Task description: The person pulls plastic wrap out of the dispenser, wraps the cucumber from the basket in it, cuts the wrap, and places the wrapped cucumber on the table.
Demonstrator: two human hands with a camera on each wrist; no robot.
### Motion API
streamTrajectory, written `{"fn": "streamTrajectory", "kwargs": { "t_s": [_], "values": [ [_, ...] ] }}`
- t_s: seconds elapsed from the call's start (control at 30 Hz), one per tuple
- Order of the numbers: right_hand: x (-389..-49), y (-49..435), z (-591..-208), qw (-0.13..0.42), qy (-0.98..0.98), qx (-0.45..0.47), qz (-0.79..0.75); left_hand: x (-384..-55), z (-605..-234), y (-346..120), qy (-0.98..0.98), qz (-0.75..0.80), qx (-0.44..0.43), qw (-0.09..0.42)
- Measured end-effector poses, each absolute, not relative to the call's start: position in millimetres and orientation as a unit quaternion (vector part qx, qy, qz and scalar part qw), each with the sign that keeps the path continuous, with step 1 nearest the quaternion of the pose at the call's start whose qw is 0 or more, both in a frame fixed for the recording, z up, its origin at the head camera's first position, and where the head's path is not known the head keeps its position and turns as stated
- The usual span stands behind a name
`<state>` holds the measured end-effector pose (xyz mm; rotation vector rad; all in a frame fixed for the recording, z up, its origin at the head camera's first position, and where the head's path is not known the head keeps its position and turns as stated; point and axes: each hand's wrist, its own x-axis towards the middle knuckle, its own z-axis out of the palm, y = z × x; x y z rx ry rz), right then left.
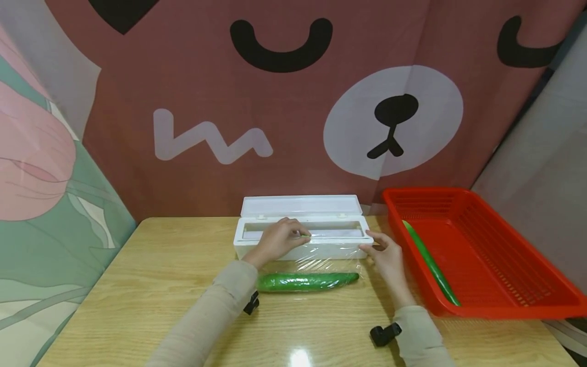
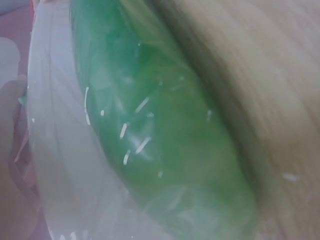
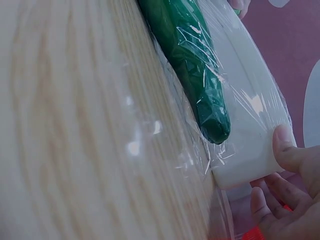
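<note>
Wooden table (image 1: pixel 151 285), glare spot at near edge. Two black wrist cameras near side, right one (image 1: pixel 385 334) by the right sleeve (image 1: pixel 419 334), left one (image 1: pixel 251 303) by the left sleeve (image 1: pixel 206 316). Next, cucumber (image 1: pixel 307 282) lying left-right on the table, just near of the white box, under clear film (image 1: pixel 316 262) that runs up to the box front. Left sleeve comes right up to the cucumber's left end, hiding what's behind. Red basket (image 1: pixel 527 311) on the right, near the right hand, second cucumber (image 1: pixel 431 262) leaning along its left wall. White box (image 1: pixel 245 250) beyond the first cucumber, lid (image 1: pixel 300 206) raised at far side, pale roll (image 1: pixel 337 233) inside. Bear-print curtain (image 1: pixel 206 86) farthest.

Left hand (image 1: pixel 282 238) over the box's near rim, thumb and finger together on a small green piece (image 1: pixel 304 235). Right hand (image 1: pixel 387 257) at the box's right end, thumb at front, fingers around the corner, gripping it.

Right wrist view adds the film wrinkled tight over the cucumber's right tip, spreading onto the table, plus thumb placement on the box. Left wrist view: hazy close-up of the filmed cucumber; left-hand grip too blurred to tell there. Only head view shows lid, roll, second cucumber.
</note>
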<state>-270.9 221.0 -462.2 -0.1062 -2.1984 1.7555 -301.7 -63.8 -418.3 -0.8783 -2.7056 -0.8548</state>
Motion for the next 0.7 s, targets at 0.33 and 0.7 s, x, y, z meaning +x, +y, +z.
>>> {"fn": "streamTrajectory", "kwargs": {
  "t_s": [0.33,0.7],
  "values": [
    [-269.5,221.5,-461.2,0.161,-0.765,-0.034,0.622,-298.1,-417.2,-65.1,-0.909,-0.285,-0.288,0.094],
    [-269.9,221.3,-461.9,0.157,-0.763,-0.042,0.626,-296.2,-417.7,-66.7,-0.906,-0.296,-0.286,0.097]
  ]
}}
